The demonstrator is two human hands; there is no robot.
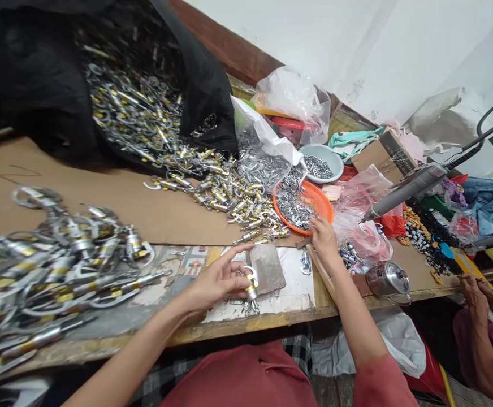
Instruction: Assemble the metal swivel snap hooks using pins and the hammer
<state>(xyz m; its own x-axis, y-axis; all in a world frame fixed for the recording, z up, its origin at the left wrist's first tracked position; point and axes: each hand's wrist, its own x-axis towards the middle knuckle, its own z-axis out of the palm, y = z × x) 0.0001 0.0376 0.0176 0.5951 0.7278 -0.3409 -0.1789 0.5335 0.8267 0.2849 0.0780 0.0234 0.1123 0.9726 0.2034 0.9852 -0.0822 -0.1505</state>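
Between the thumb and fingers of my left hand is a metal fitting, silver with a yellow band, a curved pale hook and a thin end pointing down. The index finger of that hand stretches out over a grey metal block on white paper. My right hand is at the near rim of an orange bowl of small silver parts, fingertips pinched together; whatever is in them is too small to make out. Below my right wrist lies a wooden handle, its dark end partly hidden.
Similar fittings spill from a black bag and pile up at the left. A grey bowl holds more small parts. A grey power tool hangs at right above a lidded metal mug. Another person's hands rest at the table edge.
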